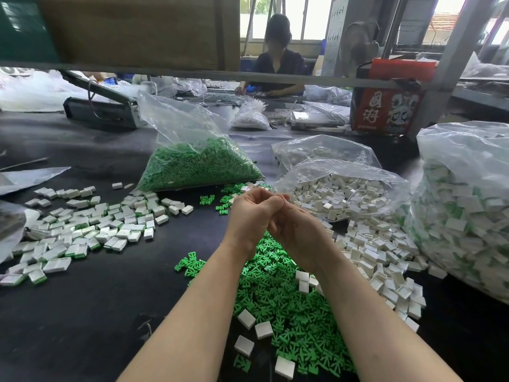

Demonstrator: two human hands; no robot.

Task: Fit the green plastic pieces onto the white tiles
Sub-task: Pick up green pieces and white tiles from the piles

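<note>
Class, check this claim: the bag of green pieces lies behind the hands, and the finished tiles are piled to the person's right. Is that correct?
One error. The head view shows the finished tiles piled to the person's left, not right. The bag of green pieces does lie behind the hands.

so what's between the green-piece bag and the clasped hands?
Head view: scattered loose green pieces on bare black tabletop, between the bag of green pieces and the left hand.

L hand [252, 216] & R hand [296, 230] meet, fingers curled; grip content unclear.
</note>
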